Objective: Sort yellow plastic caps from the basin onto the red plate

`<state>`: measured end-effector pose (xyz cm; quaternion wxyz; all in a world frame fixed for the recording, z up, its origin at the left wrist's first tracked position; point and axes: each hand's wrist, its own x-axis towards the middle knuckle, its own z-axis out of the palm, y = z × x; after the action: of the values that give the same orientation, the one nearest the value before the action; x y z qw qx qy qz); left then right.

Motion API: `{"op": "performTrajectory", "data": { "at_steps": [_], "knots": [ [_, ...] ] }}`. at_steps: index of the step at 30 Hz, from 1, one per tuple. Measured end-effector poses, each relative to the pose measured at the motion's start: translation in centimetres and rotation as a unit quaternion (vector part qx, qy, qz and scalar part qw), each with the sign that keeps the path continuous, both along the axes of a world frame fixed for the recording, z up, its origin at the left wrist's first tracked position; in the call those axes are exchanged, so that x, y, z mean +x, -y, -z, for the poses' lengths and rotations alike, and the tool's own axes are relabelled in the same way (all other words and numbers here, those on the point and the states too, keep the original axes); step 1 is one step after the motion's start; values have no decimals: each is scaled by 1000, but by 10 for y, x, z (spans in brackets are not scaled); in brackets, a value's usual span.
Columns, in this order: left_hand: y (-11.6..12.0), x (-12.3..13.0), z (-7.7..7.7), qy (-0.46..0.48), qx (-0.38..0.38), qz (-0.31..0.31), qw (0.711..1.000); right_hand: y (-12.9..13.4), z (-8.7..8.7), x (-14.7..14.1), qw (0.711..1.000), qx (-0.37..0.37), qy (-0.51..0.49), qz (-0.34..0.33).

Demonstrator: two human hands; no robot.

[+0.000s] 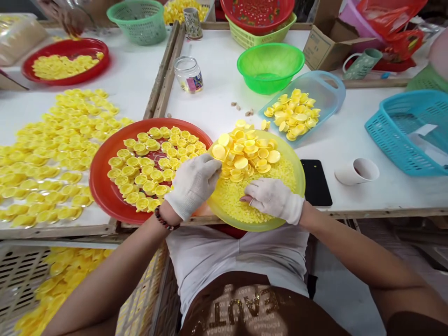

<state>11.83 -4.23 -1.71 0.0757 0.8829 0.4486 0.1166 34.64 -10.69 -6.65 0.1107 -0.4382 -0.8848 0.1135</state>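
My left hand [196,183], in a white glove, is closed at the left rim of a yellow bowl [300,179], its fingertips near a heap of yellow cup-shaped pieces [241,151]; what it holds is hidden. Over the small yellow pellets [238,205] in the same bowl, my gloved right hand [271,198] has its fingers curled together, a bare fingertip showing; I cannot make out anything in it. A red tray [101,186] beside my left hand carries yellow round pieces [140,179] spread across it.
More yellow pieces [66,135] cover the table at left. Behind the bowl are a blue tray [332,91], a green bowl [269,70] and a glass jar [188,74]. A black phone [316,182], white cup [357,171] and blue basket [402,140] sit right. Another person's hand [72,21] is upper left.
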Motion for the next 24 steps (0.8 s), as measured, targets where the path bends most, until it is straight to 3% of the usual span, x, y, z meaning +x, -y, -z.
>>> {"op": "performTrajectory", "data": {
  "at_steps": [3,5,8,10,13,15,18,21,24],
  "knots": [
    [15,7,2,154,-108,-45,981,-6,-1,1,982,-47,-168,68],
    [23,16,6,234,-219,-72,945,-10,-6,2,938,-95,-305,133],
    [28,31,13,312,-335,-100,883,-17,-20,-4,814,-179,-510,213],
    [27,39,18,342,-382,-109,852,-22,-29,-11,728,-217,-610,224],
    [24,47,22,356,-421,-107,827,-29,-37,-25,658,-229,-685,213],
    [24,51,22,357,-430,-97,824,-32,-37,-33,638,-220,-711,196],
    [26,52,23,367,-442,-86,814,-33,-34,-39,632,-200,-727,181],
    [27,50,23,381,-436,-98,809,-33,-32,-34,647,-183,-712,203],
    [27,45,22,388,-406,-123,818,-29,-30,-19,683,-166,-675,225]
  ]
}}
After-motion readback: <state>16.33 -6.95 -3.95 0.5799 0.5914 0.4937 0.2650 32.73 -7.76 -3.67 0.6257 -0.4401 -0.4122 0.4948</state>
